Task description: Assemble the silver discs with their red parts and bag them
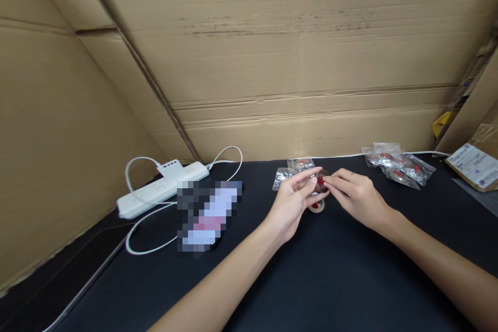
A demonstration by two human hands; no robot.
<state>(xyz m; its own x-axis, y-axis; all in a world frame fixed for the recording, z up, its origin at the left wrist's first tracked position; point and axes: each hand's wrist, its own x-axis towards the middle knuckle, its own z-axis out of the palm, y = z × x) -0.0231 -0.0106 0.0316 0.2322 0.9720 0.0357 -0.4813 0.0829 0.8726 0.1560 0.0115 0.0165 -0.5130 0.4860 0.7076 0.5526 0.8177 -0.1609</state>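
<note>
Red piece (321, 181) pinched by the right hand (356, 192), the disc (320, 173) is gripped by the left hand (291, 199), seemingly for steadiness. Packets (400, 166) lie right of the disc, well apart.

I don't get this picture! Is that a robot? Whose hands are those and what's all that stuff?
No robot here, just a person's two bare hands. There's only one picture, taken by a camera worn on that person's head, looking forward and down.

The left hand holds a small round brownish disc with a red middle, and the right hand's fingertips are at the red part. Another small round disc lies just below them in the picture.

On the black tabletop you can also see shiny clear plastic packets on the right, and a long white plastic power strip with white cables on the left. The blurry squares hide something, so I can't tell what it is. Behind everything stands a brown cardboard wall.
</note>
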